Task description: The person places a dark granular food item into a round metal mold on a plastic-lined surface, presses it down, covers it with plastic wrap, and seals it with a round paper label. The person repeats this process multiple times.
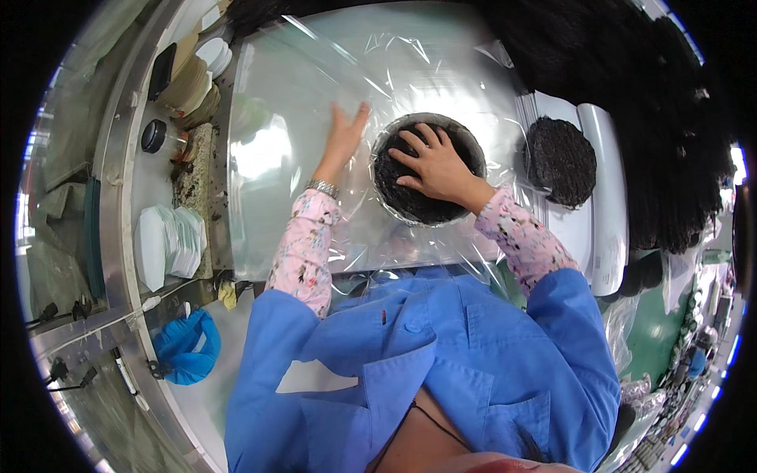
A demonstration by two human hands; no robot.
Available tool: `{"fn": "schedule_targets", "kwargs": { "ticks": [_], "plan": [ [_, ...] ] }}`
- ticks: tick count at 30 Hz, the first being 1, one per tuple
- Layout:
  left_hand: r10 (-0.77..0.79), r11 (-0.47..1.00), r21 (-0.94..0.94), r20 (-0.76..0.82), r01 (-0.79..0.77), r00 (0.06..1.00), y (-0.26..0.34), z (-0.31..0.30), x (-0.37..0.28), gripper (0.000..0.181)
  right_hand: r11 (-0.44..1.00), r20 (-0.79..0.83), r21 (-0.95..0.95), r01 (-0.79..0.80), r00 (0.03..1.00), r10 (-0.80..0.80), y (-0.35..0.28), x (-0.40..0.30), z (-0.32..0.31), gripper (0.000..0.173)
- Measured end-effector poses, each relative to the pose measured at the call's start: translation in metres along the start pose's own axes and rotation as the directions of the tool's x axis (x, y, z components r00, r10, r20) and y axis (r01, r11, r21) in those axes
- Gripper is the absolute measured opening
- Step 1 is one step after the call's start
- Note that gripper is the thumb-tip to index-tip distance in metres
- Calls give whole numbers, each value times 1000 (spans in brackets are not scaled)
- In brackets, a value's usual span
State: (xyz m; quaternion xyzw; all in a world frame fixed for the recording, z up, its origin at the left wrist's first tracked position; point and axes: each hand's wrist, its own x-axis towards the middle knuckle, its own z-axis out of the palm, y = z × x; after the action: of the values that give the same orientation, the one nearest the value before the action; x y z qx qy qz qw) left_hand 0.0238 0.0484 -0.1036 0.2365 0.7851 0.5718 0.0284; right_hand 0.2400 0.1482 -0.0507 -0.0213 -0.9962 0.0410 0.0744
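Observation:
My right hand (437,171) lies with spread fingers inside a round, bowl-shaped mould (473,139), pressed on its dark lining, which looks like black hair. Clear plastic film (408,59) spreads over the pale work surface around the mould and hangs towards my lap. To the left of the mould, my left hand (344,139) is slightly blurred, its thumb and fingers apart and holding nothing. Whether it touches the film I cannot tell. A round black hair piece (562,161) rests on white sheets to the right.
At right, a roll of film (606,201) stands beside a large mass of black hair (656,130). Along the left edge are stacked round discs (186,83), a black-lidded jar (155,136), white cut templates (171,242) and a blue plastic bag (188,349).

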Motion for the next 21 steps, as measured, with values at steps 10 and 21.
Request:
{"fn": "schedule_targets", "kwargs": {
  "ticks": [10, 21],
  "plan": [
    [111, 967, 212, 155, -143, 982, 47, -69, -8, 35, 1000, 6, -2, -7, 1000, 7, 8, -2, 7, 61],
    [-43, 995, 96, 432, 1, 901, 69, -45, -8, 39, 1000, -8, 15, -15, 1000, 15, 7, -3, 15, 60]
  ]
}}
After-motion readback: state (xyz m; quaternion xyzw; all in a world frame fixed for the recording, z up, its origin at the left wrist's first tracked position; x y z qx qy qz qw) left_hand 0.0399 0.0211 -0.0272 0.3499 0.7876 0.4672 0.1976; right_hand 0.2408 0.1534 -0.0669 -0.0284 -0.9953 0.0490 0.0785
